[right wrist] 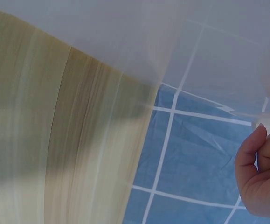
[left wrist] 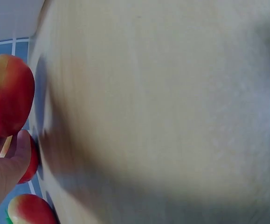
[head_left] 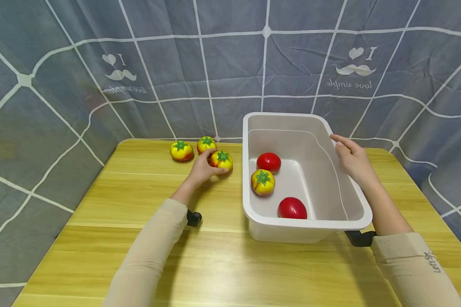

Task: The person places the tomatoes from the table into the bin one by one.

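My left hand grips a yellow-and-red tomato with a green leafy top, thumb and fingers at its sides. In the left wrist view the gripped tomato shows its red underside, a little off the wooden surface. Close behind that hand sits a second tomato, and a third tomato lies left of it. My right hand pinches the right rim of a white plastic bin; the right wrist view shows its thumb and curled fingers at the edge.
Inside the bin, along its left side, are a red round fruit, a yellow tomato and another red fruit. The bin stands on a wooden table. A grey checked curtain hangs behind the table's back edge.
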Available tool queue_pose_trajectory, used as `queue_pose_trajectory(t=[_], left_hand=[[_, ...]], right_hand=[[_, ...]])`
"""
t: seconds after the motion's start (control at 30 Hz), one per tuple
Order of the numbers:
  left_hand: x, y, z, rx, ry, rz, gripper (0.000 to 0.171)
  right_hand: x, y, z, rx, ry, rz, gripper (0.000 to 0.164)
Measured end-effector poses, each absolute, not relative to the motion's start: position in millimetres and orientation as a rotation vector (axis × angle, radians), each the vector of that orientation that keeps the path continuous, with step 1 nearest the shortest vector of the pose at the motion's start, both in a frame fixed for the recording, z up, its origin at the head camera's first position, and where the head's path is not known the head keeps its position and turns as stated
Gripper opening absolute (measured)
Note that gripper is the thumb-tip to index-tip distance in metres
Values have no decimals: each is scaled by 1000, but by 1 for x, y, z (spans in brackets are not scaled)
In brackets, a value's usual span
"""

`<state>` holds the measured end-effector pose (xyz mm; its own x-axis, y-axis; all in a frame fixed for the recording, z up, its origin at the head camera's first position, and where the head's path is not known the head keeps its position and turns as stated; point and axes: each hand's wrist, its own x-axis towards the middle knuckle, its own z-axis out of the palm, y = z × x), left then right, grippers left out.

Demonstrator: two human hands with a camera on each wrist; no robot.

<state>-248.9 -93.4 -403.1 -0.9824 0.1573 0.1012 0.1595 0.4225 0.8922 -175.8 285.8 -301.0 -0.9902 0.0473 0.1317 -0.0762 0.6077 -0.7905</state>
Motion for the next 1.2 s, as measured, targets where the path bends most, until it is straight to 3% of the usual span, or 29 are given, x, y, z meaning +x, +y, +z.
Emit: queue_pose_trajectory(t=[0.43,1.2], left_hand=[[-248,-102,-373,-268,-2668,-1579,75],[-235,-79,-310,-273,-2417,-1936,73]], right_hand=[[-178,286,-303,46,-2687,1330,49],[-177,288,-301,34,-2686,1325,48]])
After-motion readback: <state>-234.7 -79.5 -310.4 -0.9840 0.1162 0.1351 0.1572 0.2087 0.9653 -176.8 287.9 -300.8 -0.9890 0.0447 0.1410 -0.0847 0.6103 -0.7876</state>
